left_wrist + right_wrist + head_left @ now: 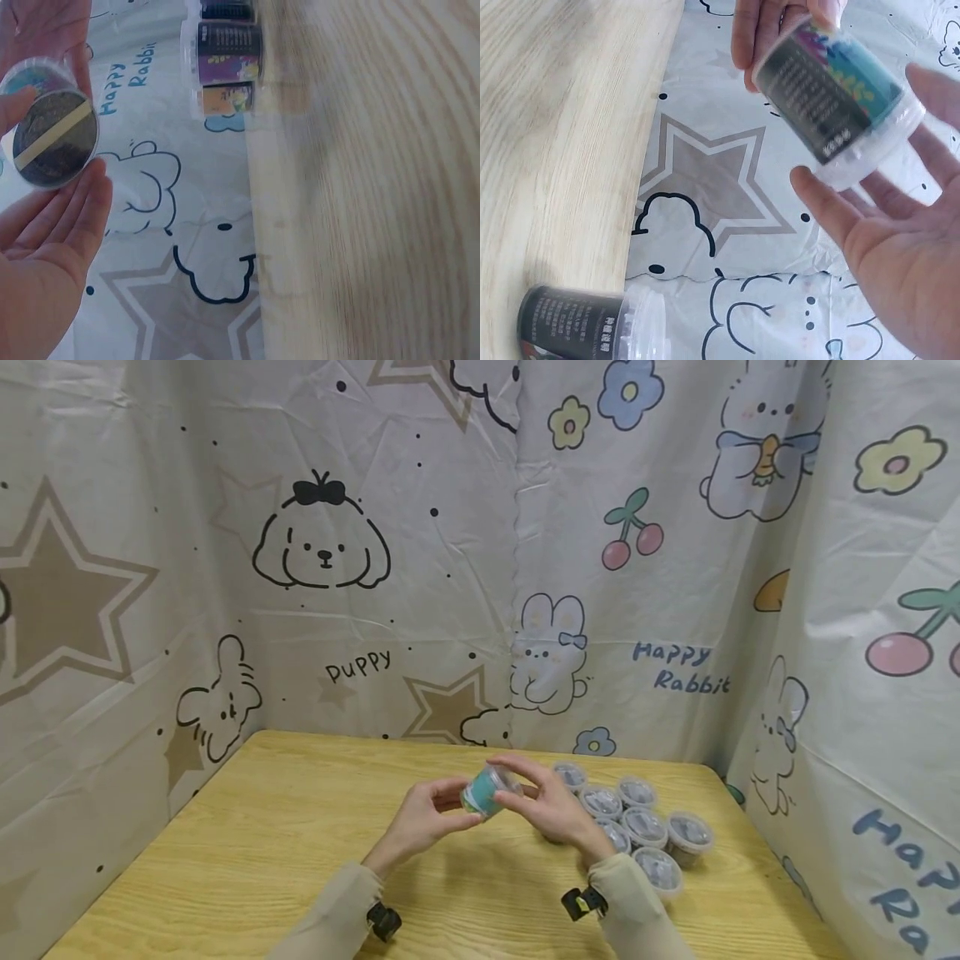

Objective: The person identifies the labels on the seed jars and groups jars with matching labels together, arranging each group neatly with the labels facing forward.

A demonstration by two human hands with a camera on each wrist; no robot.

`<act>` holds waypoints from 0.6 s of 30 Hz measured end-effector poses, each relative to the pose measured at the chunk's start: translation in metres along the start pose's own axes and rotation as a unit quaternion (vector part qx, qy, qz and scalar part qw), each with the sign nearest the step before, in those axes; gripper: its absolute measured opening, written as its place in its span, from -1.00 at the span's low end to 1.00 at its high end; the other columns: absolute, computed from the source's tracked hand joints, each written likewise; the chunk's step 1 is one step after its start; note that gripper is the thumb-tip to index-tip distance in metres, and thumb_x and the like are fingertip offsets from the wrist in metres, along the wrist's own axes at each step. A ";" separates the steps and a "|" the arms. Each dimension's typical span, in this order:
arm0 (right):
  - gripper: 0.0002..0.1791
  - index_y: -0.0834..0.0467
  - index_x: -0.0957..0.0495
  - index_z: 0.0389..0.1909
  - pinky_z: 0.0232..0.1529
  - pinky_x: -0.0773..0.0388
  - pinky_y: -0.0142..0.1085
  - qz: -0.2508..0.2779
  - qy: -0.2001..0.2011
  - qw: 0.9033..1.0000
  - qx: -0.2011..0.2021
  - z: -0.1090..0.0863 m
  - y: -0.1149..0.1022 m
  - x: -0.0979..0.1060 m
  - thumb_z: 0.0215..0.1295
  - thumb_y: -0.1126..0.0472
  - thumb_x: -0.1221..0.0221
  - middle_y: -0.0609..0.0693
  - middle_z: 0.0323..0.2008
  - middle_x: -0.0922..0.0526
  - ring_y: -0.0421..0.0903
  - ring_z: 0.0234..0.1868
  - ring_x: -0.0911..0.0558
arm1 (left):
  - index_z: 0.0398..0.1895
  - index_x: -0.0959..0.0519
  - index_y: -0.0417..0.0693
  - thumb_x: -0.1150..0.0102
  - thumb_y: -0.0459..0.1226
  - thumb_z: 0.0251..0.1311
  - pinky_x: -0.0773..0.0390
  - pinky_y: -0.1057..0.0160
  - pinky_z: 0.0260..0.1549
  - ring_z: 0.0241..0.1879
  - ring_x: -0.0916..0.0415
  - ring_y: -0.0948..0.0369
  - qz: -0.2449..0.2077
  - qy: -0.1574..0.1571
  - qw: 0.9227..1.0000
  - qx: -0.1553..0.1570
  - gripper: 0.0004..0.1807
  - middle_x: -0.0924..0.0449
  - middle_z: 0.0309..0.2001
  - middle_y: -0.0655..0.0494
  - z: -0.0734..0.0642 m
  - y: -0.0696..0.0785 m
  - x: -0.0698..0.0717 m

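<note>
Between both hands, above the wooden table, is a small clear plastic jar (pixel 483 792) with a teal label, tilted. My left hand (pixel 422 817) grips its base end, thumb below and fingers behind. With thumb and fingers, my right hand (pixel 553 808) holds the lidded end. In the left wrist view the jar's base (pixel 56 139) shows dark, crumbly contents and a pale tan strip across it. The right wrist view shows the jar's label (pixel 832 90), with a dark panel of white print and coloured leaf shapes; the clear lid (pixel 874 154) points toward my right hand.
Several similar lidded jars (pixel 645 827) stand grouped at the table's right, beside and partly behind my right forearm. The wooden table (pixel 300 810) meets a printed cloth curtain (pixel 450 568) at the back and sides. Black camera straps (pixel 384 922) sit on both wrists.
</note>
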State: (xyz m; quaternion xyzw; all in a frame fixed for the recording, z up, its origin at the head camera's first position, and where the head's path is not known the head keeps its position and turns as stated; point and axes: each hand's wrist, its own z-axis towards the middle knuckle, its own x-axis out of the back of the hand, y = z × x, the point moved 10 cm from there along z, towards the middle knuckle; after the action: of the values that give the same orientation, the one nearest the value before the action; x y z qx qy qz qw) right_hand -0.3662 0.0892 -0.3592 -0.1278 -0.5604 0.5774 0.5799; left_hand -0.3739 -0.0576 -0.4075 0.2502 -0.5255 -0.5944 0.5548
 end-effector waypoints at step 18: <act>-0.52 -0.09 -0.48 0.28 0.25 -0.47 0.11 -0.030 0.051 0.998 -0.010 0.001 -0.007 0.008 0.33 0.10 -0.25 0.07 0.37 -0.41 0.12 0.32 -0.43 | 0.16 -0.55 -0.11 -0.41 -0.23 0.12 -0.55 -0.05 0.15 0.08 -0.61 0.01 0.001 0.039 0.998 -0.050 -0.49 -0.64 0.08 -0.07 -0.002 0.010 -0.001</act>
State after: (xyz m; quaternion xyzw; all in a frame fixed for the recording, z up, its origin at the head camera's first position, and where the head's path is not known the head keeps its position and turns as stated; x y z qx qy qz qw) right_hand -0.3657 0.0936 -0.3495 -0.1462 -0.5392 0.5469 0.6235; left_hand -0.3679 -0.0559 -0.3998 0.2440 -0.4734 -0.6094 0.5874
